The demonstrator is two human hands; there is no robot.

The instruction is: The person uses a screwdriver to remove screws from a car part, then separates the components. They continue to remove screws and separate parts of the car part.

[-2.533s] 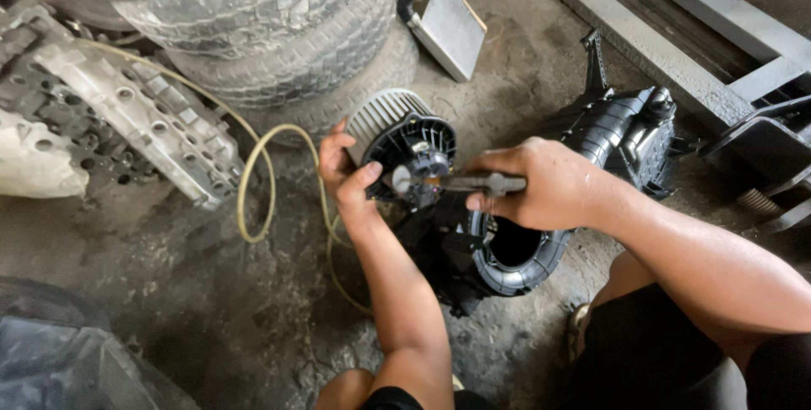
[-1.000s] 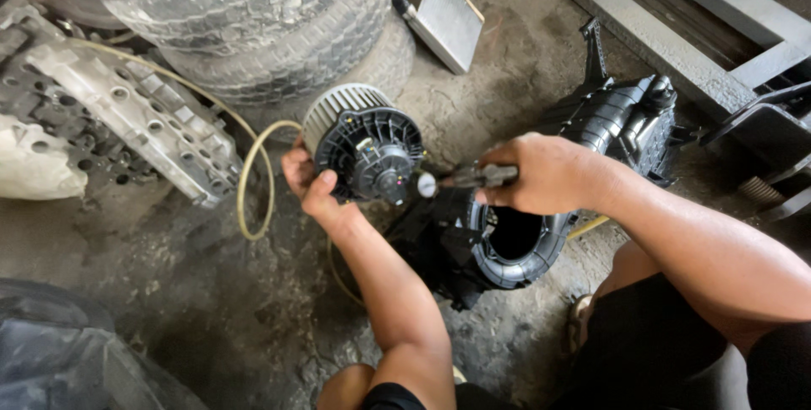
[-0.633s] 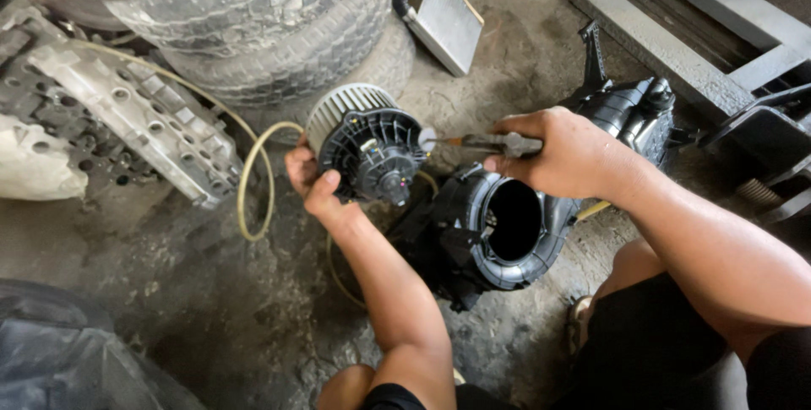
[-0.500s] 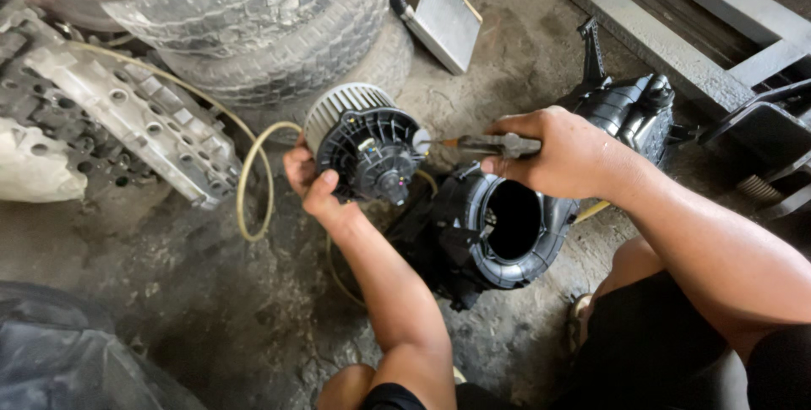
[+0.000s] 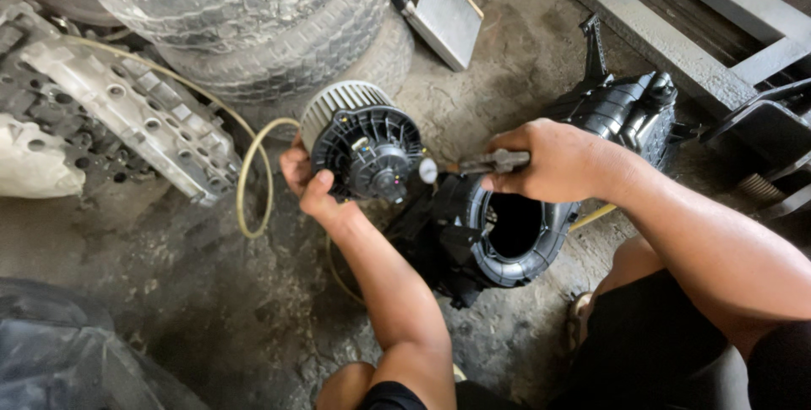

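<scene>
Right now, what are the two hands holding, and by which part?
The left hand grips the round black plastic blower motor with its pale fan cage by the flange's rim. The right hand is closed round a dark tool's handle.

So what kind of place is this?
Most likely a car repair workshop. Worn tyres are stacked on a stained concrete floor, an engine part lies beside them, and the left hand holds a blower fan by its black housing.
</scene>
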